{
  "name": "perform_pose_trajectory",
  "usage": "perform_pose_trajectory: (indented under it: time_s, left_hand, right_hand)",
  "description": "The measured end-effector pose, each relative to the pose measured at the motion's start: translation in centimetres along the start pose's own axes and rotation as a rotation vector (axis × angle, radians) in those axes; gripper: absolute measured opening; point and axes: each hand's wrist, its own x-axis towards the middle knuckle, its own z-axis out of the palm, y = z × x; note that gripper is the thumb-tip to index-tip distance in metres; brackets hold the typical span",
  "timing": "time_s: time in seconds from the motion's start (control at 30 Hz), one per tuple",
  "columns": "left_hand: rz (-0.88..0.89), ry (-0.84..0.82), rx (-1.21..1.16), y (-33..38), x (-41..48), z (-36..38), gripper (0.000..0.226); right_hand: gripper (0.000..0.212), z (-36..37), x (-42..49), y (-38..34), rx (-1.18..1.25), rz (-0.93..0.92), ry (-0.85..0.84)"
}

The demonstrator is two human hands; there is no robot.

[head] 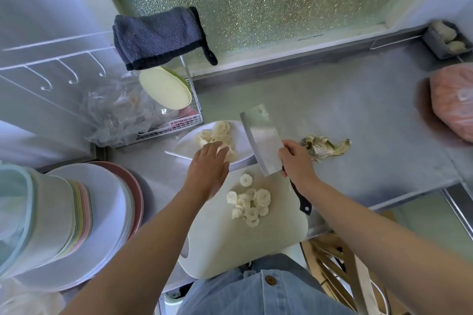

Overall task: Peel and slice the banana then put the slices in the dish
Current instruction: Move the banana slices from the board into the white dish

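Note:
Several pale banana slices (249, 202) lie in a loose heap on the white cutting board (225, 250). More banana slices (217, 133) sit on the white dish (184, 147) just beyond the board. My left hand (208, 169) reaches over the dish's near rim, fingers extended onto the slices there; whether it pinches any is hidden. My right hand (297, 163) grips the black handle of a cleaver (263, 146), whose wide blade points up and left over the dish's right edge. The banana peel (325, 147) lies crumpled on the steel counter to the right.
A stack of plates and bowls (76, 212) stands at the left. A wire rack (163, 125) with a green lid and plastic bags sits behind the dish, a grey towel (161, 36) above it. A pink bag (453, 102) lies far right. A wooden chair (345, 271) stands below the counter's edge.

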Motion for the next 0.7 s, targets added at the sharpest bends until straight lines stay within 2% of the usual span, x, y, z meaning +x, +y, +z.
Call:
perform_pose_trajectory:
  time_s: [0.13,0.27,0.4,0.53,0.7]
  left_hand:
    - [-0.007,0.168,-0.092,1.8,-2.0,0.9,0.027]
    - [-0.076,0.136,-0.156,4.0,-4.5,2.4,0.023]
    - [-0.216,0.033,-0.174,5.4,-7.3,4.3,0.035]
    - [-0.336,0.002,-0.151,6.6,-9.4,5.4,0.051]
    - [-0.426,0.004,-0.2,7.6,-10.5,6.3,0.061]
  right_hand:
    - [0.019,-0.7,-2.0,1.4,0.002,-0.022,0.063]
    - [0.017,-1.1,-4.4,3.8,-0.076,-0.051,0.119]
    - [0.016,-1.7,-6.7,6.6,-0.167,-0.053,0.137]
    - [0.018,-2.2,-8.2,8.9,-0.227,-0.03,0.176]
    - [0.019,-2.3,-8.9,11.1,-0.28,-0.001,0.097]
